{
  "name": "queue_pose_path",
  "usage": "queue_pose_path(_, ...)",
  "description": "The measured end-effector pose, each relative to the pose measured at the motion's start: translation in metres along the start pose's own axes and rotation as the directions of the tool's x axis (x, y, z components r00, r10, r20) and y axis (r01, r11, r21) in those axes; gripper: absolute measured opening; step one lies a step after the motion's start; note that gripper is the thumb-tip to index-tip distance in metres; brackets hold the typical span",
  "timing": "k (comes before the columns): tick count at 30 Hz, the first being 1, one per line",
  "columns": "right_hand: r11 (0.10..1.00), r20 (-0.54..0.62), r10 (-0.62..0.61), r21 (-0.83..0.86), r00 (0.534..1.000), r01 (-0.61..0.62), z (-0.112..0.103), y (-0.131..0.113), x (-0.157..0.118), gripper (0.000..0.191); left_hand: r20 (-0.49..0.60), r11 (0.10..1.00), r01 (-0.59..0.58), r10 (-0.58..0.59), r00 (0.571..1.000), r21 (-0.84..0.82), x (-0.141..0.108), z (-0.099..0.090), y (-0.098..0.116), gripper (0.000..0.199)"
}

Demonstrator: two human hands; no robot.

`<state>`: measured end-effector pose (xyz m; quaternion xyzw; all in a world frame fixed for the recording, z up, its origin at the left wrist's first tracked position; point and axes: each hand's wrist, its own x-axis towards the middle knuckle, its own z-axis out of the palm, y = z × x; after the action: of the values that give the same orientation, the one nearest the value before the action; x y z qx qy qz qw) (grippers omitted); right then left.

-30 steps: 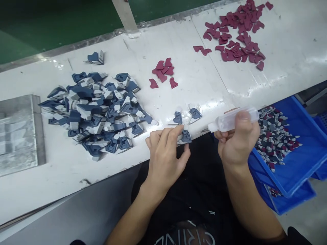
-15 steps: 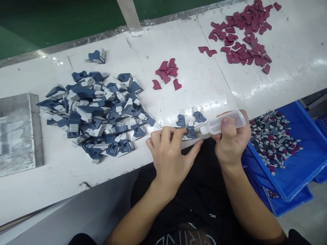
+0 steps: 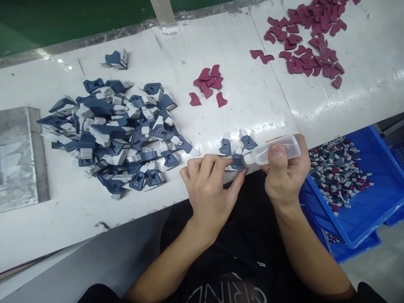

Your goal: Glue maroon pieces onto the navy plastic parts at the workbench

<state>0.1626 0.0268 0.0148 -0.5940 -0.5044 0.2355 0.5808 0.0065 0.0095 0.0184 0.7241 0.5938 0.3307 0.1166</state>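
Observation:
My right hand is closed around a translucent squeeze bottle, its nozzle pointing left. The nozzle's tip meets the recessed face of a small blue-and-white plastic part near the table's front edge. Thumb and forefinger of my left hand pinch that part from the left. Just behind it lie two similar parts, a blue one and another blue one, recesses facing up. Whether liquid is coming out of the nozzle is too small to tell.
A heap of blue-and-white parts covers the table's left side, beside a metal block. Maroon pieces lie in a small group and a larger pile. A blue bin of mixed parts stands at the right, below the table.
The nozzle has come down onto the held part's recess, and my left thumb has drawn in closer to that part. The whole view has shifted slightly.

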Motion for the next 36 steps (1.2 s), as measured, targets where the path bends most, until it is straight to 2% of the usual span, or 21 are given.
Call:
queue_pose_path(6, 0.995, 0.04, -0.032, -0.089, 0.999, 0.035, -0.007, -0.006, 0.002, 0.03, 0.008, 1.0, 0.009, -0.009, 1.0, 0.002, 0.0, -0.001, 0.001, 0.024)
queue_pose_path(12, 0.964, -0.006, -0.121, -0.238, 0.993, 0.116, -0.017, -0.015, 0.006, 0.035, 0.01, 1.0, 0.008, -0.008, 1.0, -0.004, 0.001, -0.003, 0.001, 0.025)
queue_pose_path(23, 0.988, -0.101, -0.068, -0.147, 0.993, 0.053, -0.004, -0.007, 0.005, 0.031, 0.025, 1.0, 0.015, -0.015, 1.0, 0.003, 0.0, -0.002, 0.001, 0.022)
queue_pose_path(31, 0.996, -0.123, -0.058, -0.079, 0.991, 0.049, 0.009, -0.004, 0.005, 0.031, 0.022, 1.0, 0.004, -0.004, 1.0, 0.012, 0.0, -0.003, 0.001, 0.022)
queue_pose_path(36, 0.996, -0.127, -0.062, -0.071, 0.99, 0.053, 0.011, 0.0, 0.004, 0.029, 0.018, 1.0, 0.009, -0.01, 1.0, 0.021, 0.0, -0.002, 0.0, 0.023)
